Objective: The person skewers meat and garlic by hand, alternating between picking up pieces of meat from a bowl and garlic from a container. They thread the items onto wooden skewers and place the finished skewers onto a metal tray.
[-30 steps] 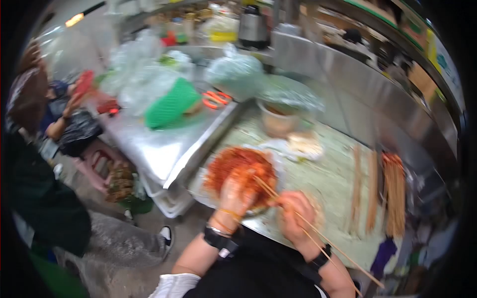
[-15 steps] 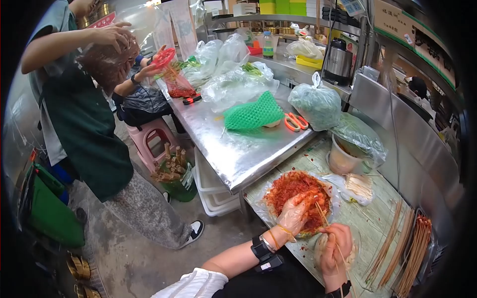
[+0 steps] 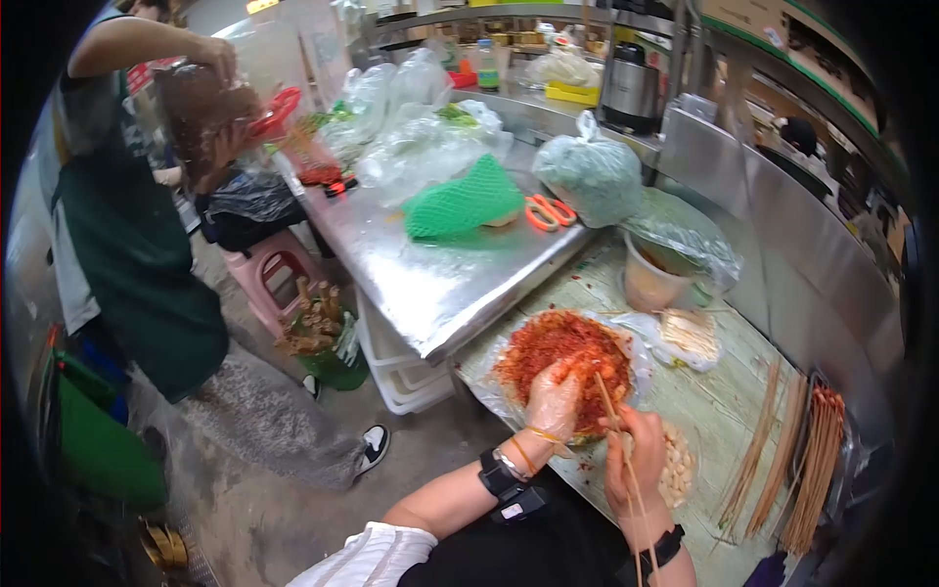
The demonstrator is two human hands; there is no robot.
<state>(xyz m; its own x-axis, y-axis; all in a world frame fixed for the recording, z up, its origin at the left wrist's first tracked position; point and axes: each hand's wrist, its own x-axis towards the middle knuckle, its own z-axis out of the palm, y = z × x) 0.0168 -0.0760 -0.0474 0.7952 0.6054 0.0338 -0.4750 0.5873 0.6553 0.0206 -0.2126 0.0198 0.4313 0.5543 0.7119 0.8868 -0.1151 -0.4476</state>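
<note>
My left hand (image 3: 556,399), in a clear plastic glove with an elastic band at the wrist, reaches into a bowl of red, chili-coated food (image 3: 548,342). Its fingers are partly sunk in the food, and what they hold is hidden. My right hand (image 3: 634,460) is bare and closed round thin wooden skewers (image 3: 631,489), whose upper ends reach the food beside my left fingers. Beyond my right hand lie pale, clove-like pieces (image 3: 677,468). Bundles of skewers (image 3: 758,450) lie at the right, with red-tipped ones (image 3: 820,460) in a dark tray.
A metal table (image 3: 430,284) carries green netting (image 3: 465,203), orange scissors (image 3: 550,212) and plastic bags. Near the bowl are a lidless-looking tub (image 3: 653,284) and a bag of pale sticks (image 3: 688,336). A person in an apron (image 3: 127,264) stands left, holding a bag.
The view has shifted, so most things sit further left in it. My hands stay at the bowl, with the skewers now more upright. The standing person's bag appears beside the red netting.
</note>
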